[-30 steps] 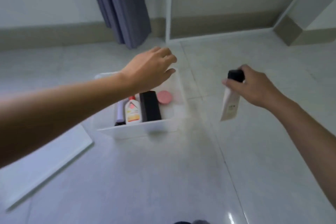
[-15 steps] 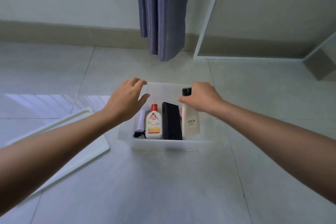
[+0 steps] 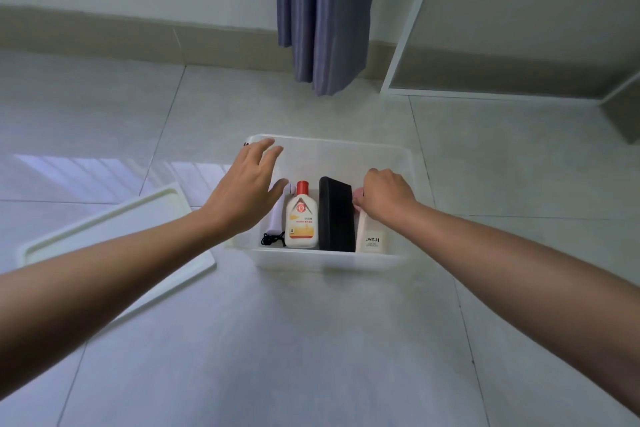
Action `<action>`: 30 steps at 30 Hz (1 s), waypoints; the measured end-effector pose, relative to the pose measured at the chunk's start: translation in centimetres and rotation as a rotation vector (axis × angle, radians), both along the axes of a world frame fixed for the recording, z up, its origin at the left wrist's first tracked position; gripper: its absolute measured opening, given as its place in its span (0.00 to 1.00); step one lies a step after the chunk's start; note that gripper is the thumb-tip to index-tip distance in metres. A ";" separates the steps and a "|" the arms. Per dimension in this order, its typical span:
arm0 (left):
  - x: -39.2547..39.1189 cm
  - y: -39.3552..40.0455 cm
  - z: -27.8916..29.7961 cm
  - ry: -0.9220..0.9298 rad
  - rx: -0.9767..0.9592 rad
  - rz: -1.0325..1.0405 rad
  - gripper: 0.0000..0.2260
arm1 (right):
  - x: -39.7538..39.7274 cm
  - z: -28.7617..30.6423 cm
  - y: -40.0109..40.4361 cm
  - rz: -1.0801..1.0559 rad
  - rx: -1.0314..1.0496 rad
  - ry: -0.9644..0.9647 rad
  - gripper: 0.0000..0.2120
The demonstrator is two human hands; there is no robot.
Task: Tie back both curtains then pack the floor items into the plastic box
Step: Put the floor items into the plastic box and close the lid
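A clear plastic box stands on the tiled floor in front of me. Inside lie a white bottle with a red cap, a black case, a white wand with a black cord, a pink round item and a cream tube. My right hand is down in the box's right side, shut on the top of the cream tube. Over the box's left side hovers my left hand, fingers spread, holding nothing. A grey-blue curtain hangs behind the box.
The box's white lid lies flat on the floor to the left, close under my left forearm. A white door frame stands at the back right. A skirting board runs along the far wall.
My right hand has carried the cream tube from the right of the box over it and lowered it inside beside the black case. My left hand stayed above the box's left side.
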State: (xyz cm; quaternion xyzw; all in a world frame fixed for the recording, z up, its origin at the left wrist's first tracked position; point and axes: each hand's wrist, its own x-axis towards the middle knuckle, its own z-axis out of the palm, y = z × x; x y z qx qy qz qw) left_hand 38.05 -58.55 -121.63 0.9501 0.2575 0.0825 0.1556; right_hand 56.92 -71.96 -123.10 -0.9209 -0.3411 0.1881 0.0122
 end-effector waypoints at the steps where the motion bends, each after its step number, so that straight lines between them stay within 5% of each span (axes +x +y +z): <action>1: 0.0 0.0 0.0 -0.004 -0.008 0.006 0.24 | 0.0 -0.4 0.0 0.001 0.015 -0.006 0.13; 6: -0.1 0.0 0.0 -0.024 -0.026 0.005 0.25 | 0.2 -1.8 0.1 0.080 0.051 -0.080 0.20; 15: -1.4 0.3 0.5 -0.067 -0.123 -0.007 0.25 | -0.8 -0.5 0.3 0.222 -0.020 -0.248 0.18; 18: -2.8 1.5 1.2 -0.126 -0.140 0.041 0.24 | -3.3 3.1 1.9 0.360 0.224 -0.390 0.13; 23: -8.2 5.6 1.5 -0.132 -0.091 0.251 0.21 | -12.7 7.2 7.1 0.500 0.747 0.128 0.12; 30: -21.0 8.8 -1.5 0.098 -0.158 0.746 0.23 | -21.4 2.6 14.1 0.385 0.488 0.557 0.22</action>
